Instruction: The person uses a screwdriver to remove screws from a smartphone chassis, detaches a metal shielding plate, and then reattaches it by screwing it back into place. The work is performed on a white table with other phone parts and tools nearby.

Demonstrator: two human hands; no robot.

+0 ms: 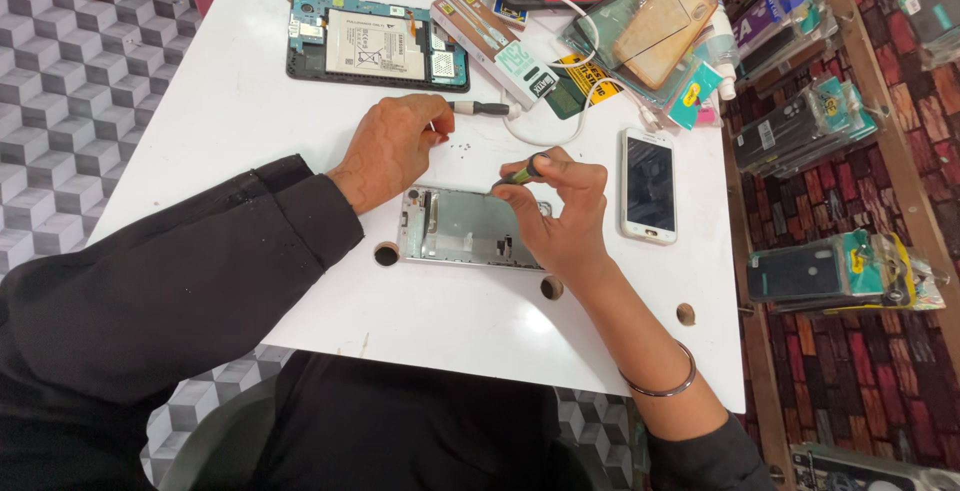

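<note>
Phone frame [465, 228]: it lies flat on the white counter [240, 101], near the front edge, between our two hands. We judge disassembly to be well advanced. The frame shows a bare metal plate with no board or screen visible on it, and small dark specks, probably removed screws, lie scattered on the counter just above it [468, 146].

Our right hand [560, 213] rests over the frame's right end, its fingers closed around a small green-handled screwdriver [522, 173] with the tip directed down at the frame's upper right corner. The contact point is hidden by the fingers, so we cannot tell whether a screw remains there.

Our left hand [392, 146] rests on the counter at the frame's upper left corner, fingers curled, gripping nothing that we can see.

A second screwdriver [482, 108] lies just beyond the left hand. An intact white phone [649, 186] lies to the right, and an opened tablet [378, 43] farther back.
</note>
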